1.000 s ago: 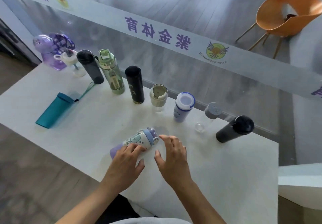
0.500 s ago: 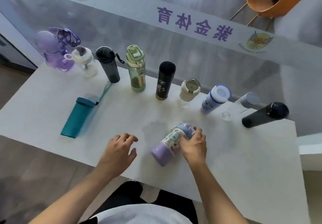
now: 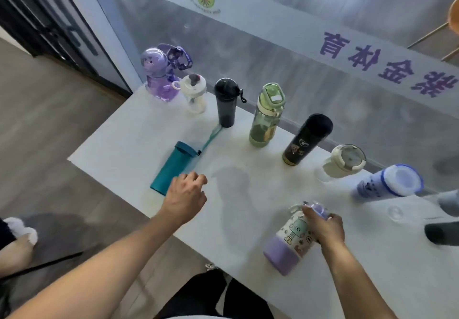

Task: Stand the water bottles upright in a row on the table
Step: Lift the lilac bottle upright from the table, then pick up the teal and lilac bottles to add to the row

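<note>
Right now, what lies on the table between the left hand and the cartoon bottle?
Only bare table; the head view shows nothing between left hand and cartoon bottle.

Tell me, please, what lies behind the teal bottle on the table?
Behind the teal bottle, its strap runs back to the upright dark grey bottle in the row. The left hand hovers at its near end and covers a little of it.
</note>
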